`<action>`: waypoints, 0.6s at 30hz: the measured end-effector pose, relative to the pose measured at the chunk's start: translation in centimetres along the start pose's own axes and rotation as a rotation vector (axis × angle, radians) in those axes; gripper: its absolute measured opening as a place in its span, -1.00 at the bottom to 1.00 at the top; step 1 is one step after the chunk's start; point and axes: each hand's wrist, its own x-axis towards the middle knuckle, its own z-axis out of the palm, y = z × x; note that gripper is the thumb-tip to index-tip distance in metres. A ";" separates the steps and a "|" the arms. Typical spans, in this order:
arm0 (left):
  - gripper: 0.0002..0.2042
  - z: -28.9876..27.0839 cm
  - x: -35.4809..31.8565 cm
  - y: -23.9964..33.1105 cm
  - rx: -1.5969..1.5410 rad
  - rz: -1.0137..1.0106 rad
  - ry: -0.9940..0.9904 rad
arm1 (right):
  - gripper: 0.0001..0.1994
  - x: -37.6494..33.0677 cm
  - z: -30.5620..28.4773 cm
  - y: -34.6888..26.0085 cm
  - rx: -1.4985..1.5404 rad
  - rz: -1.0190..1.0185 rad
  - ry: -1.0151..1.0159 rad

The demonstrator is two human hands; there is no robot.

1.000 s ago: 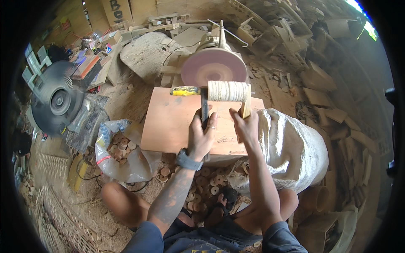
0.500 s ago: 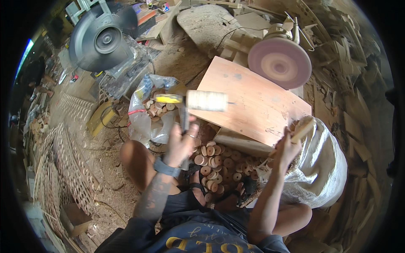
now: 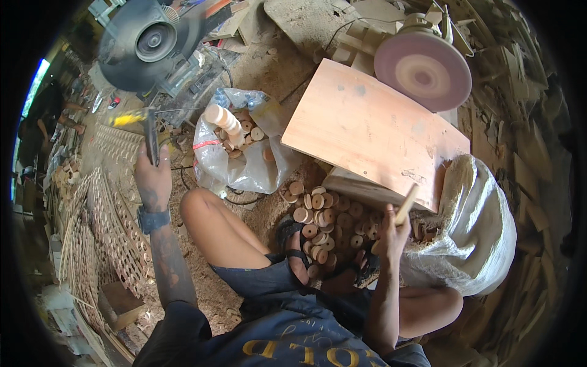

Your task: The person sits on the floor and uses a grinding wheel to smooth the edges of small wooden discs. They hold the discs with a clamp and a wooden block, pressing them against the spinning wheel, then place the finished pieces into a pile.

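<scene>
My left hand (image 3: pixel 153 182) is closed on the black handle of a yellow-and-black tool (image 3: pixel 151 131), blurred by motion; a thin metal rod sticks out from it to the right. Clear of that rod, a stack of pale wooden discs (image 3: pixel 225 120) leans at the mouth of a clear plastic bag (image 3: pixel 211 160), above more loose discs. My right hand (image 3: pixel 393 227) grips a short wooden stick (image 3: pixel 406 205) near the front corner of the sloping wooden board (image 3: pixel 367 131). A spinning or blurred round sanding disc (image 3: pixel 422 72) stands behind the board.
Many wooden discs (image 3: pixel 318 211) lie by my feet. A white woven sack (image 3: pixel 471 238) stands at the right. A circular-bladed machine (image 3: pixel 153 43) is at the far left. Punched wood strips (image 3: pixel 113 226) pile up on the left, and sawdust covers the floor.
My left hand has swung left with the tool. The disc stack that was on its rod has come off over the plastic bag. My right hand has moved slightly down and left with the stick.
</scene>
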 end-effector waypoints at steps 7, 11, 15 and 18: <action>-0.71 4.8 -14.2 3.6 -0.792 -0.358 -0.505 | -0.74 -6.0 3.8 0.0 -0.009 0.074 -0.410; -0.55 7.9 -23.6 8.5 -1.075 -0.584 -0.673 | -0.60 -9.4 6.6 -0.3 0.090 0.020 -0.457; -0.46 9.6 -26.2 10.1 -1.128 -0.586 -0.677 | -0.63 -9.8 9.4 0.2 0.093 0.084 -0.370; -0.44 9.3 -26.0 9.8 -1.012 -0.636 -0.740 | -0.64 -9.3 10.4 0.5 0.052 0.164 -0.361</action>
